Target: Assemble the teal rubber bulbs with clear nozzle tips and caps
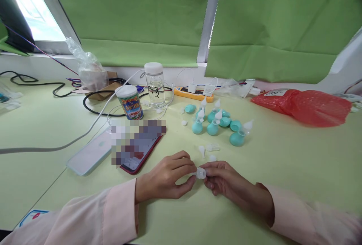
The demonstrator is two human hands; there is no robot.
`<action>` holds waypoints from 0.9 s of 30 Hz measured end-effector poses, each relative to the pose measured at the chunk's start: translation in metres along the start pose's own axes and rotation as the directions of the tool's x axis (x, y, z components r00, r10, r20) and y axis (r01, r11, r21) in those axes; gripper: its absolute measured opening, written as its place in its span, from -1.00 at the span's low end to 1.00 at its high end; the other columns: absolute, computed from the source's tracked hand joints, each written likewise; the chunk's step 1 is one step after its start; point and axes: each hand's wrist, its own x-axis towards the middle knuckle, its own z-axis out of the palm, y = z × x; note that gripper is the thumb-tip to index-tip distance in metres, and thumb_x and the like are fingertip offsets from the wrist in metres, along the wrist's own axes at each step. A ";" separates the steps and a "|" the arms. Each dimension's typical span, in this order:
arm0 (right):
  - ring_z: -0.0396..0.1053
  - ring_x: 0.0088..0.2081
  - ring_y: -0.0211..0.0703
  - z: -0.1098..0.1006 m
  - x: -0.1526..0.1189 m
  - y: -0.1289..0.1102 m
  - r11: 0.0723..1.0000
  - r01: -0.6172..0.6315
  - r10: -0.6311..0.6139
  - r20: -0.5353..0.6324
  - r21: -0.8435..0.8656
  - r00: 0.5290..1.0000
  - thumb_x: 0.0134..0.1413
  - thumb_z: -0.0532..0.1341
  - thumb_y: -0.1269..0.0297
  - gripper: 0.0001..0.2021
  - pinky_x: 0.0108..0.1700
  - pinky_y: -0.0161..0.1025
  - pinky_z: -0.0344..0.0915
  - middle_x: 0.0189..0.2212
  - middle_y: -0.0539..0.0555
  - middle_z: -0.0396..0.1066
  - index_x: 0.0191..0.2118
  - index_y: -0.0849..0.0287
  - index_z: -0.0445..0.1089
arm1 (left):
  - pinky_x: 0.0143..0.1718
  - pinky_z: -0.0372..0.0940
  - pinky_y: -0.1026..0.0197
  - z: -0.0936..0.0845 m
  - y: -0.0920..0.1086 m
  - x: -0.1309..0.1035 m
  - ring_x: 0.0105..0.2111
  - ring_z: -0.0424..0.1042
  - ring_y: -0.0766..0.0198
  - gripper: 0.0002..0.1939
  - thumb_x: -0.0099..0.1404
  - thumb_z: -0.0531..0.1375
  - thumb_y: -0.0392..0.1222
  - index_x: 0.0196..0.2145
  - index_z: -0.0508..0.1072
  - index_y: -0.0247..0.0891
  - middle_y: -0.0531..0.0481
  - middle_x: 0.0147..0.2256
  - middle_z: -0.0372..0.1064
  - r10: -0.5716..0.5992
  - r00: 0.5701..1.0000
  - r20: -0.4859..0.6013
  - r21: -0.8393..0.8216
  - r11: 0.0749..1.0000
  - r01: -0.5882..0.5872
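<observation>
Between my two hands is a small translucent plastic piece [201,173]. My left hand [172,175] pinches its left end with thumb and fingers. On the other side, my right hand [226,179] grips it with thumb and index finger. Just beyond the hands lie a white pointed tip [201,151], a clear cylindrical part [213,147] and a small white piece [212,158]. Farther back are several teal bulbs; one with a tilted white tip [236,138] sits at the right of the group, and an upright one [197,126] at its left.
Left of the hands lie a phone [144,147] and a pale phone case [90,154]. Behind are a labelled canister [130,103], a clear bottle [156,90], cables and an orange power strip [183,93]. A red plastic bag [305,105] rests at the back right.
</observation>
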 end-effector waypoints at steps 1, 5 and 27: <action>0.20 -0.63 -0.42 0.000 0.000 -0.001 1.000 -0.010 0.010 0.018 0.005 1.000 -0.19 0.25 0.34 -0.88 -0.61 -0.45 0.15 -0.64 -0.04 0.27 -0.48 0.31 0.39 | -0.38 0.32 0.20 0.001 0.000 0.000 -0.39 0.33 0.25 -0.87 0.12 0.11 -0.43 -0.32 0.38 -0.38 -0.14 -0.44 0.40 -0.023 1.000 0.002 -0.029 0.999 0.023; 0.28 -0.55 -0.36 0.001 0.000 -0.001 0.998 0.006 -0.010 0.079 0.062 0.997 -0.12 0.22 0.34 -0.88 -0.52 -0.40 0.23 -0.56 0.02 0.33 -0.48 0.32 0.37 | -0.39 0.32 0.26 0.004 0.000 -0.001 -0.39 0.36 0.28 -0.87 0.20 0.07 -0.39 -0.32 0.41 -0.37 -0.15 -0.41 0.40 -0.160 0.987 -0.020 -0.073 0.985 0.158; 0.18 -0.64 -0.43 0.005 0.001 0.000 0.999 0.028 -0.028 0.002 -0.022 1.000 -0.12 0.24 0.15 -0.72 -0.63 -0.44 0.10 -0.63 -0.02 0.27 -0.56 0.30 0.32 | -0.44 0.26 0.33 0.007 0.003 -0.001 -0.49 0.37 0.32 -0.75 0.13 0.16 -0.25 -0.23 0.42 -0.40 -0.10 -0.47 0.42 -0.394 0.919 0.016 -0.131 0.910 0.392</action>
